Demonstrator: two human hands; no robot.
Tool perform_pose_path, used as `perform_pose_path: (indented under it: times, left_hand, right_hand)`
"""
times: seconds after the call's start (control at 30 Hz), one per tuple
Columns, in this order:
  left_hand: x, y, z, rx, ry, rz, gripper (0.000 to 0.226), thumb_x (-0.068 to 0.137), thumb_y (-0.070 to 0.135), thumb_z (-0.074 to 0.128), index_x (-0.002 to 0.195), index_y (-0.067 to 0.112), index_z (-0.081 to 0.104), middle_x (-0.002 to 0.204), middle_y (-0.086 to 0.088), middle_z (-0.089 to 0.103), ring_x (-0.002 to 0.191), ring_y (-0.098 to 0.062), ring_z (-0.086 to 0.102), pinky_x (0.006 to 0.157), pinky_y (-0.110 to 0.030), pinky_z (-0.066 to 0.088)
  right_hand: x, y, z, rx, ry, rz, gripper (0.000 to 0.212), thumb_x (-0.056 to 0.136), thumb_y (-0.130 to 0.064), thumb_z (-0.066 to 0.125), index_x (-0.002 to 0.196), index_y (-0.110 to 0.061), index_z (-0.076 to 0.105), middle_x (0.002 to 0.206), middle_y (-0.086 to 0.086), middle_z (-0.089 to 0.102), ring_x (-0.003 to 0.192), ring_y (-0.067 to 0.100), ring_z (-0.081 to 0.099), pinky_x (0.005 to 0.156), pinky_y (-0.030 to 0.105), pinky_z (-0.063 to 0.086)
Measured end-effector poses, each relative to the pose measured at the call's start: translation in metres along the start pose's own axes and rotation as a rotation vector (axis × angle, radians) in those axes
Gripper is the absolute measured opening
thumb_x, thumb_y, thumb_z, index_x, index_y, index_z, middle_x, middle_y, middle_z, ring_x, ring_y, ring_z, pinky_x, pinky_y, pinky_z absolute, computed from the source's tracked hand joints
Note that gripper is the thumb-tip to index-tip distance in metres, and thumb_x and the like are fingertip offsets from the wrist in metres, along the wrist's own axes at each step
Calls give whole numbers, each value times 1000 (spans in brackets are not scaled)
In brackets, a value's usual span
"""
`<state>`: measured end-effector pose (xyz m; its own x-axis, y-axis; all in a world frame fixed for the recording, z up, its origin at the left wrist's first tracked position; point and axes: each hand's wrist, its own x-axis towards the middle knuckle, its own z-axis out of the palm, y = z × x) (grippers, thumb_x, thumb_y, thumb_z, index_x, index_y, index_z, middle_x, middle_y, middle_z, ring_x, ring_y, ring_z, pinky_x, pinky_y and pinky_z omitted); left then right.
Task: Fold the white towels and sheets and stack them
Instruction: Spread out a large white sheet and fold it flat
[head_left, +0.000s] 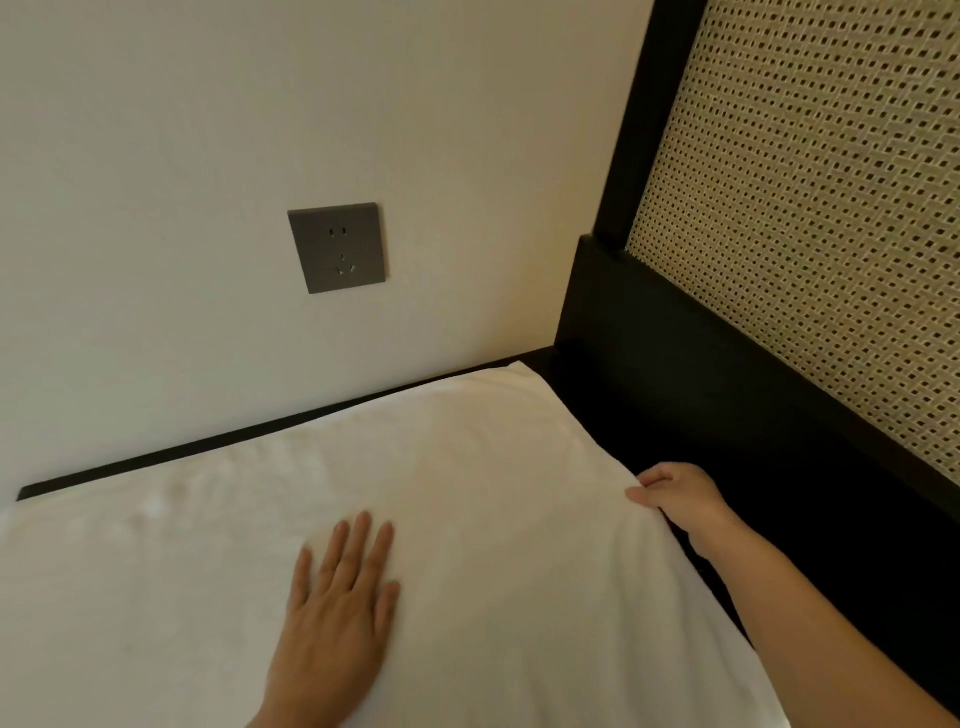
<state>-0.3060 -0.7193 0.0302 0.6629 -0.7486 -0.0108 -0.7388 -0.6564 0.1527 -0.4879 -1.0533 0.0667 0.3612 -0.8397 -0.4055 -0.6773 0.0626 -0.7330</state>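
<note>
A white sheet lies spread flat across a dark surface, filling the lower left of the view. My left hand presses flat on it, fingers straight and spread, near the lower middle. My right hand grips the sheet's right edge, fingers curled round the cloth where it meets the dark frame. The sheet's far corner lies close to the wall and the frame's corner.
A pale wall with a grey power socket rises just behind the sheet. A dark wooden frame with a woven cane panel stands along the right side. A thin dark strip of the surface shows between sheet and wall.
</note>
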Motion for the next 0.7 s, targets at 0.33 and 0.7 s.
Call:
perform_pose_path:
  times: [0.33,0.7]
  left_hand:
    - [0,-2,9,-12,-6,19,66,101,49,5,149,21,40,156,-2,34,144,-24,31,116,-45,13]
    - [-35,-59,6,-11,-32,-284,81,74,67,-23,150,38,-17,161,6,-21,148,-19,-21,118,-51,-12]
  right_hand:
    - [1,7,10,-263,132,-99,13,90,-19,70,94,-9,63,99,10,66,92,24,62,82,35,51]
    - [-50,-1,115,-947,-42,-550,63,101,-58,18,156,-38,-6,165,-7,-12,151,14,-15,121,47,-11]
